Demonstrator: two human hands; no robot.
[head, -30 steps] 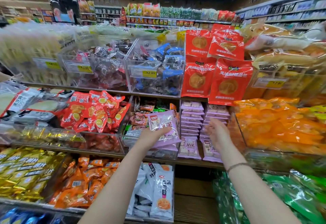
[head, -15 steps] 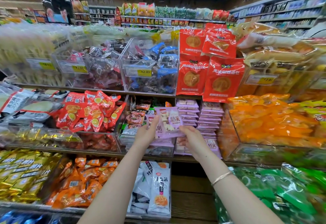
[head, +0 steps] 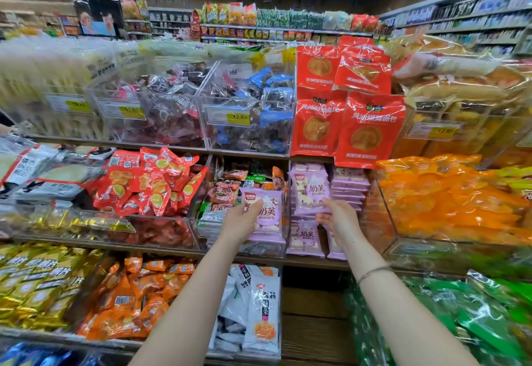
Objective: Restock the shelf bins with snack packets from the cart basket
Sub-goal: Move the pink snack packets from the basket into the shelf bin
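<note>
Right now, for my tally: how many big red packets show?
4 red packets: upper left, upper right, lower left, lower right; a red edge above may be a fifth.

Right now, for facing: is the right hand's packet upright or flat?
Upright: the purple packet stands label-forward, right hand holding its base.
</note>
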